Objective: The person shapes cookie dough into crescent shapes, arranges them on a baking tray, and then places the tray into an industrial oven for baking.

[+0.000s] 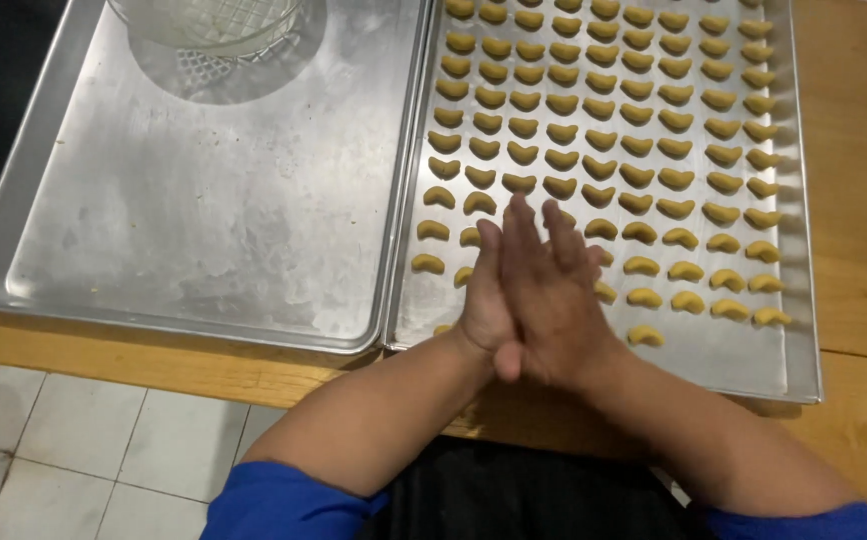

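My left hand (482,300) and my right hand (559,290) are pressed flat together, palm against palm, with the fingers stretched out. The right hand lies across the top of the left. Anything between the palms is hidden. Both hands hover over the near left part of a metal baking tray (802,300). That tray holds several rows of small yellow crescent-shaped dough pieces (644,205). The nearest pieces lie just beside and under my fingers. My sleeves are blue.
A second metal tray (204,210) lies to the left, touching the first one, with a glass bowl (216,22) at its far end. Both trays rest on a wooden table (859,200). White floor tiles (74,440) show below the table's near edge.
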